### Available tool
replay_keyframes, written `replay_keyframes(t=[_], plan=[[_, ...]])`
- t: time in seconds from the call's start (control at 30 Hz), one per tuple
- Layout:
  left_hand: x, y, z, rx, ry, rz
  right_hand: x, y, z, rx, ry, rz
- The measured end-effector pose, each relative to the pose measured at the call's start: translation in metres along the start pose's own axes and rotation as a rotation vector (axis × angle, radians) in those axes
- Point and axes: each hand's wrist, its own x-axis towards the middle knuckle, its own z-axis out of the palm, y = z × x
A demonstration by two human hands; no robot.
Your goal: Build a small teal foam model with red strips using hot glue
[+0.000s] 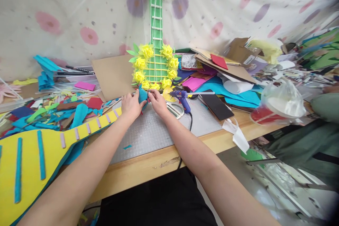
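At the neck end of a yellow paper guitar (53, 144) with blue and lilac strips, my left hand (131, 105) pinches a piece of blue paper (143, 94). My right hand (157, 101) is closed at the right side of the same piece, fingertips by small red bits there. How the blue piece joins the yellow neck is hidden by my hands. Just right of my hands lie scissors (175, 110) and a purple glue gun (182, 99) with a glue stick in its back. A grey cutting mat (148, 136) spreads under my hands.
A green paper guitar (156, 21) with yellow flowers stands against the flowered curtain. Coloured scraps (66, 113) pile at left. A phone (215, 104), stacked paper and cardboard (225, 65), and a bagged red tub (275, 109) are at right. Another person's leg (299, 148) shows there.
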Motion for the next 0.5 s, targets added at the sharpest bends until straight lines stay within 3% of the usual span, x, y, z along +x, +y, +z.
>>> replay_keyframes(t=[0.5], plan=[[0.011,-0.002,-0.005,0.048,-0.139,0.06,0.001,0.005,0.0,0.01,-0.007,0.022]])
